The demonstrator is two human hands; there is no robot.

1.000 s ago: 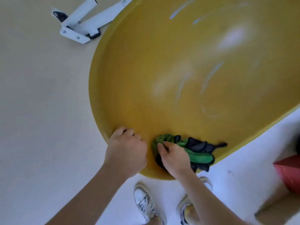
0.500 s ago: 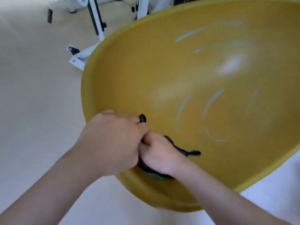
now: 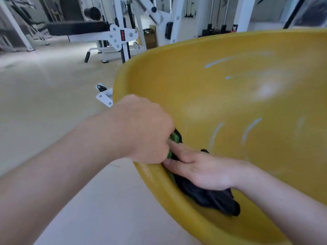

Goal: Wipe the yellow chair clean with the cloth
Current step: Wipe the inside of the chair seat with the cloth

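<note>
The yellow chair (image 3: 203, 96) is a big bowl-shaped shell that fills the right side of the view, with pale streaks on its inner surface. A green and black cloth (image 3: 208, 197) lies bunched inside the near rim. My left hand (image 3: 146, 129) is closed around the green end of the cloth at the rim. My right hand (image 3: 201, 169) lies flat on the black part, pressing it against the shell with fingers pointing left, touching my left hand.
White gym machines (image 3: 122, 36) with a black padded bench (image 3: 76, 27) stand at the back. A white metal foot (image 3: 104, 96) of one frame sits on the beige floor just left of the chair's rim.
The view has tilted up from the floor toward the room. My left hand left the rim and closed on the cloth. My right hand now lies flatter on it.
</note>
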